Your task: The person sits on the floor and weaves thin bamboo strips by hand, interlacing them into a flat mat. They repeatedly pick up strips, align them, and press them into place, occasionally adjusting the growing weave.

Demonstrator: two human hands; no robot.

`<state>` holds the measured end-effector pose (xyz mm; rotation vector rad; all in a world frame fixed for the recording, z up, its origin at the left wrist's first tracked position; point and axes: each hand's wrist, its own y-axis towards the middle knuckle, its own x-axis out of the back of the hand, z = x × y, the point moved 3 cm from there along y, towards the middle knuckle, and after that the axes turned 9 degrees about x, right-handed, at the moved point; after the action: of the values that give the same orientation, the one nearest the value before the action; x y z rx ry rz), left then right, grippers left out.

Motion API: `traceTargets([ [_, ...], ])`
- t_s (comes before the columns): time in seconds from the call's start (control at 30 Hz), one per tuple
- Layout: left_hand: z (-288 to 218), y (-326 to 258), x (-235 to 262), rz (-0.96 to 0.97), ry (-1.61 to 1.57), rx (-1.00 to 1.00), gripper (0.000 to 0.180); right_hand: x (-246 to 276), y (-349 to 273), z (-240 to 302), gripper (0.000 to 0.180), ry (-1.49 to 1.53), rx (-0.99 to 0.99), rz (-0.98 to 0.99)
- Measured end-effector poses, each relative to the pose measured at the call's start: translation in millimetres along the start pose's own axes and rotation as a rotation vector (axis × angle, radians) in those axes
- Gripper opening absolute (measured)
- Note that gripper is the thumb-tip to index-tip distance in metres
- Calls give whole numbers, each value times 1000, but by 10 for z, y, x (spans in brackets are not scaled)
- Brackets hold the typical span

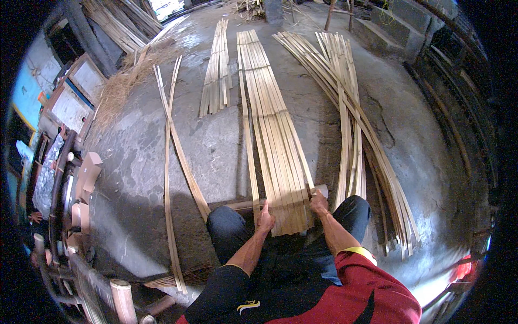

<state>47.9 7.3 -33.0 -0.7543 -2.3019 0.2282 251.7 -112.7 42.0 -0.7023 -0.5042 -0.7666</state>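
A long row of pale bamboo strips [278,135] lies lengthwise in front of me, side by side, its near end between my knees. Thin cross bands run over it at several places. My left hand [265,220] is closed at the left edge of the near end, thumb pointing up; its curled fingers are partly hidden. On the opposite edge, my right hand [319,203] is closed around the outermost strip. A round pole [237,206] passes crosswise beneath the strips. Left of the row runs a separate bamboo strip [246,129], with a narrow gap between.
Two crossed strips [166,162] lie on the concrete floor [129,129] at left. A shorter bundle [217,70] lies ahead, and a larger crossed pile [350,113] at right. Cardboard boxes [87,175] and a cut bamboo pole [123,302] stand along the left side. Concrete steps [396,29] rise far right.
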Motion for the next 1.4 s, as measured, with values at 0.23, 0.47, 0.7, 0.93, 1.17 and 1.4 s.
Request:
traceTargets([
  [0.23, -175, -12, 176, 106, 111, -21, 72, -395, 518, -770, 34, 115, 375, -192],
  [0.47, -337, -201, 261, 110, -56, -56, 68, -516, 521, -834, 31, 328, 162, -51],
  [0.7, -279, -103, 286, -54, -54, 128, 57, -118, 161, -272, 31, 13, 249, -4],
  [0.93, -114, -58, 109, -3, -78, -49, 53, -314, 348, -533, 31, 10, 177, -11],
  [1.17, -53, -82, 107, -53, -9, 64, 56, -235, 255, -434, 44, -94, 135, 42],
  [1.4, 38, -1, 2, -126, -75, -249, 58, -183, 155, -250, 52, -20, 299, 83],
])
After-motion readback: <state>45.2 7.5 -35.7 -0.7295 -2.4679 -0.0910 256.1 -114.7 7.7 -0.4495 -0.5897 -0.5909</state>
